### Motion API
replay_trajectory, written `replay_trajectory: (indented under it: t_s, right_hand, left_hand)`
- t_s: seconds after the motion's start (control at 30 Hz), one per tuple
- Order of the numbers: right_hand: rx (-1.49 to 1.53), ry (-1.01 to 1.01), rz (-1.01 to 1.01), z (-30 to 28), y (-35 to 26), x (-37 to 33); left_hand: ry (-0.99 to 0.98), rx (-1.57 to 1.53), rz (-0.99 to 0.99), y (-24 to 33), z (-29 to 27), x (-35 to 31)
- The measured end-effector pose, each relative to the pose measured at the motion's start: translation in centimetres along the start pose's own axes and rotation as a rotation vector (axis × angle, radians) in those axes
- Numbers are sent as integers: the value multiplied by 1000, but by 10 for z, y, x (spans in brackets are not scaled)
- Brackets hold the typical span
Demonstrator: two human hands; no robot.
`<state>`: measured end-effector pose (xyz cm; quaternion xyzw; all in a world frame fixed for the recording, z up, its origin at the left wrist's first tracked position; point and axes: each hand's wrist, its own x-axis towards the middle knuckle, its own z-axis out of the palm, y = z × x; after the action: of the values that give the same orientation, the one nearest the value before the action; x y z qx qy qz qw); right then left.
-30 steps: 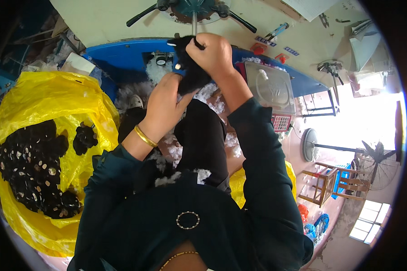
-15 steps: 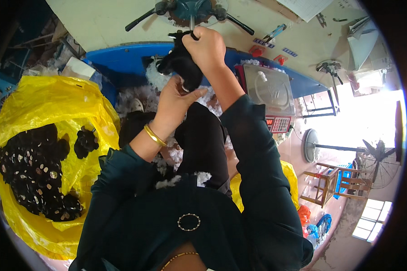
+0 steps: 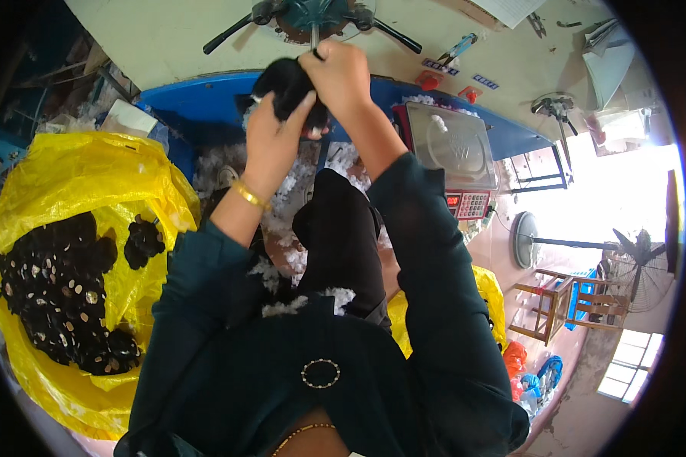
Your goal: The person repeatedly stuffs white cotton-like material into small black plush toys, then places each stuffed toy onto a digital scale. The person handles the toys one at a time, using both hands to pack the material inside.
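A black plush toy piece (image 3: 283, 79) is held up in front of the thin metal nozzle (image 3: 315, 35) of a machine set in the bench. My right hand (image 3: 338, 76) is closed on its upper right side, right by the nozzle. From below, my left hand (image 3: 273, 137) wraps the toy's lower part, thumb pointing up across the fabric. The nozzle's tip is hidden behind my right hand and the toy, so I cannot tell how far it goes in. A small pale bit shows at the toy's lower end.
On the left stands a yellow sack (image 3: 91, 164) holding many black plush pieces (image 3: 53, 289). White stuffing fluff (image 3: 286, 202) lies around my legs. A scale (image 3: 453, 152) with a red keypad is on the right, near pliers (image 3: 459, 50) on the bench (image 3: 160, 38). A standing fan (image 3: 636, 266) is farther right.
My left hand has moved left and a little up on the toy, turning upright. The toy has shifted left and now looks rounder. My right hand keeps its grip by the nozzle.
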<state>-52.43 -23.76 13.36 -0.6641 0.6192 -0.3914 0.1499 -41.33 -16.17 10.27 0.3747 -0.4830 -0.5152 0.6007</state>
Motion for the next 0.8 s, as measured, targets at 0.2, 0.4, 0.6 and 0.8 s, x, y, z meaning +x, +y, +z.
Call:
replay_trajectory:
  t_s: [0.2,0.4,0.6,0.8]
  right_hand:
    - [295,69,-307,-11,15,-43]
    - [561,11,-242,7,42,-49]
    - [386,246,-401,19,41,0]
    - [286,145,-399,-7,14,-47]
  left_hand:
    - [-107,-934,-515,-5,-28,-43]
    - [-141,-303,-151,-21,-20,-36]
    - [-58,687,517,-25,-17,24]
    - [-223,104,38,-12,-28,-22]
